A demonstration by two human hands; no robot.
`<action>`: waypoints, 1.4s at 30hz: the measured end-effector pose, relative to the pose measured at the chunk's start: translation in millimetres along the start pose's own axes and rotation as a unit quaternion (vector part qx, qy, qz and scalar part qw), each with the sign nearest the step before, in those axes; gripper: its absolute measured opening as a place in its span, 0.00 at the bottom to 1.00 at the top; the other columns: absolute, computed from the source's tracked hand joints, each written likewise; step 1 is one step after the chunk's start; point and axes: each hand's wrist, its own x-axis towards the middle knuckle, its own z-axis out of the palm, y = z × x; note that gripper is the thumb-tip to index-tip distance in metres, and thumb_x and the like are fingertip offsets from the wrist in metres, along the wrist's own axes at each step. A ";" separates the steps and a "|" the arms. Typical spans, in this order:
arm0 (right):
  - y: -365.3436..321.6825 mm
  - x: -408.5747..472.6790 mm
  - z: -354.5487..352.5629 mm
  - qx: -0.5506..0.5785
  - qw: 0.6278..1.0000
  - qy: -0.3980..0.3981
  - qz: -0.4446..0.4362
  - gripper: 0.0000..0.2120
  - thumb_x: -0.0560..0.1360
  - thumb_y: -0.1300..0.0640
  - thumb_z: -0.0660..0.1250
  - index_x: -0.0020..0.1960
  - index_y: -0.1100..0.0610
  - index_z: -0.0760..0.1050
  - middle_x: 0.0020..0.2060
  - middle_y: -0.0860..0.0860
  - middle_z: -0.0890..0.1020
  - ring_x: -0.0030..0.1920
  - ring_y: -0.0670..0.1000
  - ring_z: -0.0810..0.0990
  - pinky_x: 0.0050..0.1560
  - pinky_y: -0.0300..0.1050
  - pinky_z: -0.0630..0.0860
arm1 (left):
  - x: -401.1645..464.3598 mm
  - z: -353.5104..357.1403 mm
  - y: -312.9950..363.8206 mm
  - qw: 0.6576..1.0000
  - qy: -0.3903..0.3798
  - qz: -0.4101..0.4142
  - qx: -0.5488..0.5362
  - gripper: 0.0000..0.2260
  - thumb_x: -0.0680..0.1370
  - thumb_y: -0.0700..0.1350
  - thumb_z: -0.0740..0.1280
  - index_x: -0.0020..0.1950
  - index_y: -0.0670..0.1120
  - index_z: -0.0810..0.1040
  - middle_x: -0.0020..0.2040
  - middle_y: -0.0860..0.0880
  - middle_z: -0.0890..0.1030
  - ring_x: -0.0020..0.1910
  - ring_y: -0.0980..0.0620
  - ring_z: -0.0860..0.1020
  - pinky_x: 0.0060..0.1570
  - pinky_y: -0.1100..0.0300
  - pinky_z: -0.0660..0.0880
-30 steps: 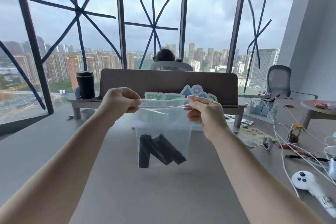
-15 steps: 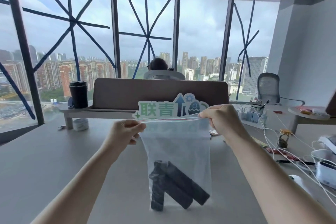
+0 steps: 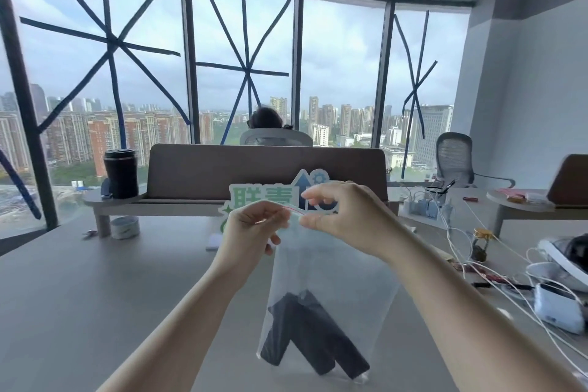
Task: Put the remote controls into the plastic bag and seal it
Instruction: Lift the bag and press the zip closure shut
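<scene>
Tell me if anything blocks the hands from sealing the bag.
Nothing visible does. The left hand and right hand both pinch the bag at its top strip, held above the table. The remotes lie at the bottom, clear of the seal.

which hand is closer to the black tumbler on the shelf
Left. The left hand pinches the plastic bag's top edge, right of and below the black tumbler. The right hand grips the same edge farther right, farther from it.
</scene>
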 end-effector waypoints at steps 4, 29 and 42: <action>4.5 20.8 5.2 0.019 0.999 0.026 0.011 0.07 0.68 0.45 0.75 0.34 0.45 0.83 0.33 0.43 0.84 0.43 0.47 0.82 0.55 0.52 0.78 | 0.8 6.7 11.8 0.999 -0.008 0.035 0.022 0.07 0.72 0.39 0.69 0.35 0.48 0.82 0.31 0.53 0.81 0.25 0.55 0.73 0.22 0.64 0.68; 3.0 10.4 3.4 -0.136 0.990 0.039 0.019 0.10 0.78 0.49 0.64 0.45 0.52 0.81 0.46 0.49 0.85 0.49 0.56 0.80 0.48 0.47 0.73 | 17.7 -4.4 7.7 0.995 0.085 0.046 0.013 0.10 0.71 0.35 0.70 0.31 0.46 0.78 0.22 0.59 0.74 0.23 0.60 0.68 0.30 0.63 0.65; 12.7 -7.4 -7.2 -0.169 0.985 -0.014 0.035 0.09 0.79 0.50 0.61 0.44 0.51 0.77 0.43 0.46 0.83 0.47 0.54 0.80 0.48 0.48 0.75 | 28.9 -53.6 -3.5 0.988 0.153 0.019 0.016 0.09 0.71 0.37 0.70 0.31 0.46 0.79 0.21 0.56 0.69 0.24 0.54 0.63 0.26 0.63 0.62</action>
